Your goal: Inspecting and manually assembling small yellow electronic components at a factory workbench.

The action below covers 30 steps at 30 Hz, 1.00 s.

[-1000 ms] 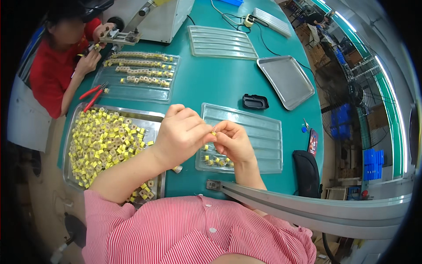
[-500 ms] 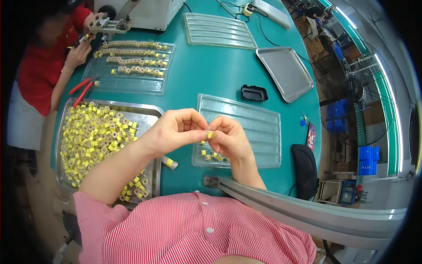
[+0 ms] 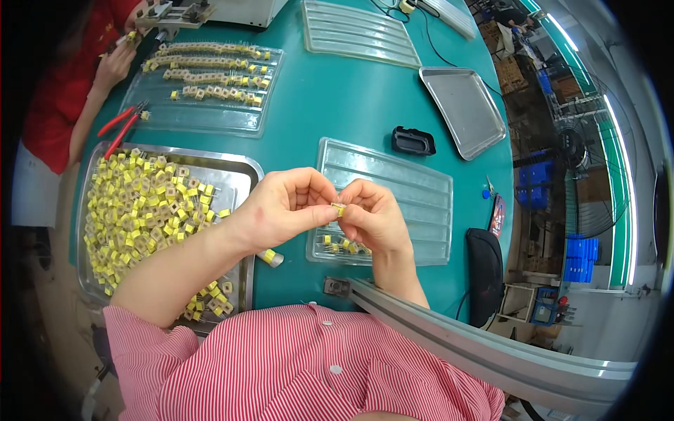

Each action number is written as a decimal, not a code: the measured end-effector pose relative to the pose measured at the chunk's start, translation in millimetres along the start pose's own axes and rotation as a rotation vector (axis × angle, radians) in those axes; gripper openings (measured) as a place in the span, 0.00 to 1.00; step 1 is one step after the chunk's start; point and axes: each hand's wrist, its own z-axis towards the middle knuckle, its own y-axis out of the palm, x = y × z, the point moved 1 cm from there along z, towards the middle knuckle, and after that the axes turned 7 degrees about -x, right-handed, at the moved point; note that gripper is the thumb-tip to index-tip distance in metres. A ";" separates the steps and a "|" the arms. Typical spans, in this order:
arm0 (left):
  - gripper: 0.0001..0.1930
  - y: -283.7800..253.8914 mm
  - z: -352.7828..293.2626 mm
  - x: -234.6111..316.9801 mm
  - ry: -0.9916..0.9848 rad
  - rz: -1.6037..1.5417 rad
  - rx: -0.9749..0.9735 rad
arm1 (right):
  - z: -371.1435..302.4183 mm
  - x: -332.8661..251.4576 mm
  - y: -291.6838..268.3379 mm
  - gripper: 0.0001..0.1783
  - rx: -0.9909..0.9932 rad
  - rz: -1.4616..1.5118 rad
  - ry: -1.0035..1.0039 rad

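Observation:
Between the fingertips of both hands is a small yellow-wrapped coil component (image 3: 338, 209). My left hand (image 3: 284, 202) pinches it from the left, and my right hand (image 3: 377, 216) pinches it from the right; fingers hide part of it. Both hands hover over the left side of a clear ridged plastic tray (image 3: 414, 193). Several similar yellow components (image 3: 344, 245) lie in that tray's near channel, below my right hand. Left of my forearm, a metal tray (image 3: 242, 168) holds a large heap of such components (image 3: 137, 217).
Red-handled pliers (image 3: 123, 130) lie behind the heap. Another ridged tray (image 3: 203, 119) bears rows of components, near a person in red (image 3: 67, 91). A black dish (image 3: 413, 141), an empty metal tray (image 3: 463, 112) and a black case (image 3: 484, 277) stand right. A metal rail (image 3: 477, 337) crosses in front.
The whole view has shifted slightly. Both hands stay together on the coil component, with only small finger movements. The other person's hand has moved a little near the machine.

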 end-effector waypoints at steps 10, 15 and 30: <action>0.07 -3.6 1.6 -0.2 -0.028 -0.010 -0.025 | -0.9 -3.1 1.4 0.06 0.033 -0.100 0.019; 0.08 -5.5 -0.2 -2.1 -0.055 0.011 -0.028 | -0.3 -1.9 2.6 0.06 0.031 -0.157 0.017; 0.09 -17.6 3.3 11.0 -0.030 0.241 -0.003 | 5.4 3.6 4.0 0.06 0.064 -0.085 0.051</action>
